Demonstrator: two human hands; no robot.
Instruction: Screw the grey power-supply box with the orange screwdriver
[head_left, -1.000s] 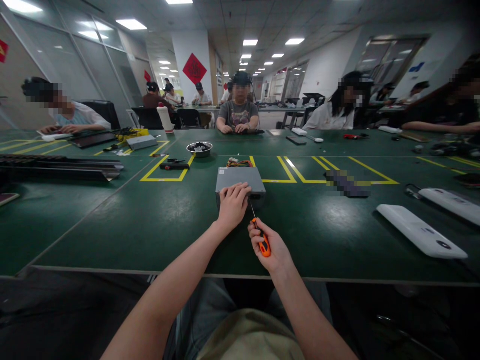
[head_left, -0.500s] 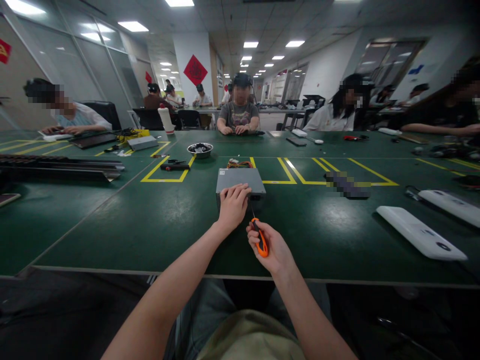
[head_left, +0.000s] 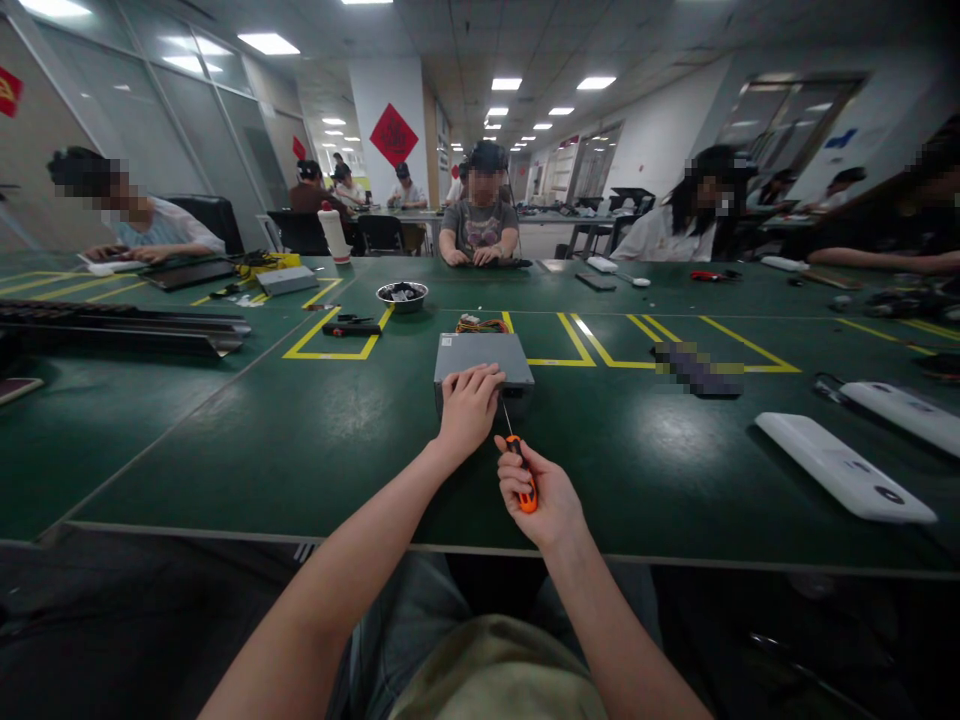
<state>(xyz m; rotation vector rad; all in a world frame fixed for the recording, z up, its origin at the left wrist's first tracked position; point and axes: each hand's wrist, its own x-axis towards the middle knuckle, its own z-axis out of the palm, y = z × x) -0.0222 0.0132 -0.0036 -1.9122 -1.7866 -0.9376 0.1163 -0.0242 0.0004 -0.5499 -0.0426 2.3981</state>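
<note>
- Turned slightly since half a second ago: one screwdriver (head_left: 531,494), orange and black, its handle now showing less orange.
- Right hand (head_left: 546,492): closed round that handle; shaft angled up to the box's near face, contact too fine for me to tell.
- Left hand (head_left: 469,405): fingers laid on the box top; whether it grips, I cannot tell.
- Grey metal box (head_left: 480,350): on the green table (head_left: 360,420), before the seated person, coloured cables (head_left: 484,325) behind.
- Metal bowl (head_left: 403,307): farther off, leftward, holding dark pieces.
</note>
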